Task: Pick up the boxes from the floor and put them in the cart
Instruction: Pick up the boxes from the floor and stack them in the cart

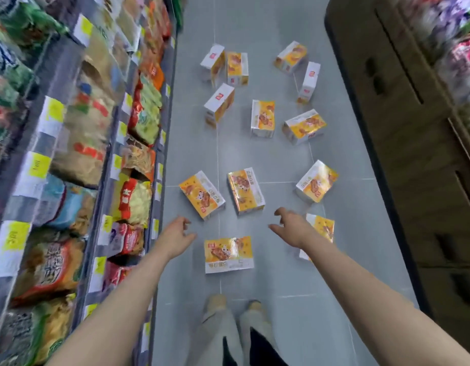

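Left hand (179,235) and right hand (292,228) both reach out empty, fingers loosely apart, above the nearest box (228,254); more boxes scattered on floor (281,165).

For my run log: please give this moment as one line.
stage: reaching | left hand: open, empty | right hand: open, empty | boxes: on floor | cart: not visible

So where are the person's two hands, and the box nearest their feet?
left hand (179,231): head view, back of hand.
right hand (292,228): head view, back of hand.
nearest box (228,254): head view, printed top face.
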